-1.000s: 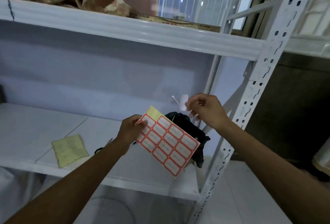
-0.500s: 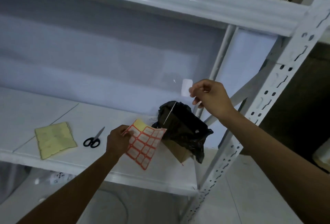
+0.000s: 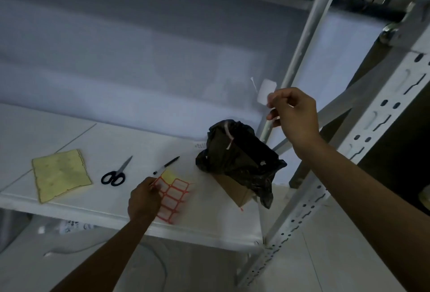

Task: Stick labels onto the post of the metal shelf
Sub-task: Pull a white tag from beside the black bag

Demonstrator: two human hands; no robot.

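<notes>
A single white label (image 3: 266, 91) is pinched at its lower right corner by the fingertips of the right hand (image 3: 293, 115), raised in the air in front of the pale back wall and well short of the perforated front post (image 3: 363, 143) of the metal shelf, which it does not touch. Going from the left across the shelf board (image 3: 209, 231): a yellowish backing sheet (image 3: 61, 175) with ragged edges lies flat near the front edge, then black-handled scissors (image 3: 115, 173) lie closed with the blades pointing up and to the right, then a pen (image 3: 166, 165) lies at a slant just beyond them. Next comes the left hand (image 3: 143, 201), low over the board, its fingers clamped on the left edge of the label sheet (image 3: 172, 193), a grid of red-bordered white labels with one bare yellow cell at the top (the sheet is motion-blurred, so whether it rests on the board cannot be told). Right of it a crumpled black plastic bag (image 3: 242, 159) sits over a brown cardboard box (image 3: 235, 190) near the board's right end. The post rises diagonally at the far right, with rows of slots and round holes.
</notes>
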